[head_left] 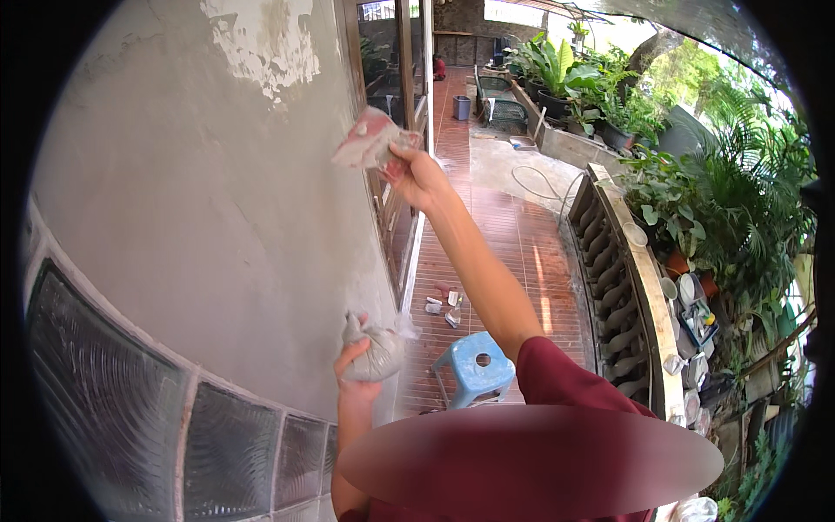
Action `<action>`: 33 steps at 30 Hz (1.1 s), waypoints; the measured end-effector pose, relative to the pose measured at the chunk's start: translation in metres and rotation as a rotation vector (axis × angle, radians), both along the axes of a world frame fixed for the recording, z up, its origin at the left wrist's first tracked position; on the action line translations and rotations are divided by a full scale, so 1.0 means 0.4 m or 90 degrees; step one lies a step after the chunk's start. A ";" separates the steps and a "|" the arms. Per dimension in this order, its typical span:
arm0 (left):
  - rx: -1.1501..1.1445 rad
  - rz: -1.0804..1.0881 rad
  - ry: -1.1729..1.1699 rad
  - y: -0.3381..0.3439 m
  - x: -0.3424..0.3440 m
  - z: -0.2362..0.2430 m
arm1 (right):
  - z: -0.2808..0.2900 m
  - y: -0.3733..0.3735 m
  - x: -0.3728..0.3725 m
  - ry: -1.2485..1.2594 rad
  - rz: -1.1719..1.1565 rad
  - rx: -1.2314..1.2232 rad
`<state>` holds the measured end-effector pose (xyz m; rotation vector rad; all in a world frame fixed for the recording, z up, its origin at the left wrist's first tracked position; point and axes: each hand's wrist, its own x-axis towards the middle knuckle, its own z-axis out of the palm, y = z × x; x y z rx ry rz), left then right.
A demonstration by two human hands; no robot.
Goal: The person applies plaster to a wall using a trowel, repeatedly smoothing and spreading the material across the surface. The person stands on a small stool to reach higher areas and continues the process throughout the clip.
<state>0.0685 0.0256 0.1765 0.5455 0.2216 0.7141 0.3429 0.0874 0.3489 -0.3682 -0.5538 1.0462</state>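
My left hand (355,372) is closed around a tied clear plastic bag (376,355) filled with grey paste, held low beside the wall. My right arm is stretched up and forward. At its end my right hand (416,177) grips a flat red putty spreader (369,142), smeared with pale grey paste and slightly blurred. The spreader is close to the right edge of the grey plastered wall (217,200), by the door frame; whether it touches the wall I cannot tell. Near the top of the wall is a rough, whitish patch (265,48).
A blue plastic stool (477,370) stands on the red tiled floor (513,252), with small litter (448,303) beyond it. Glass blocks (230,435) line the lower left. A balustrade (628,252) with cups and containers runs along the right, before dense plants (687,174). A grey bin (461,108) stands farther off.
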 end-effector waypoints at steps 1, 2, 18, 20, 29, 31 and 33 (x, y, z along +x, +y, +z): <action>0.007 -0.015 -0.007 0.008 0.005 0.043 | 0.021 0.012 0.007 -0.013 -0.002 0.015; 0.014 -0.025 -0.011 0.012 0.010 0.084 | 0.040 0.026 0.009 -0.025 0.002 0.033; 0.056 0.093 0.151 0.006 0.012 0.220 | 0.062 0.202 0.085 -0.501 -0.591 -0.107; 0.061 0.097 0.148 -0.004 0.010 0.198 | 0.038 0.236 0.093 -0.530 -0.587 -0.157; 0.038 0.113 0.257 -0.014 -0.019 0.066 | -0.021 0.347 0.069 -0.594 -0.682 -0.196; 0.004 0.110 0.282 -0.008 -0.024 0.032 | -0.027 0.359 0.047 -0.596 -0.695 -0.150; -0.009 0.105 0.280 -0.003 -0.025 0.000 | -0.032 0.371 0.027 -0.622 -0.702 -0.138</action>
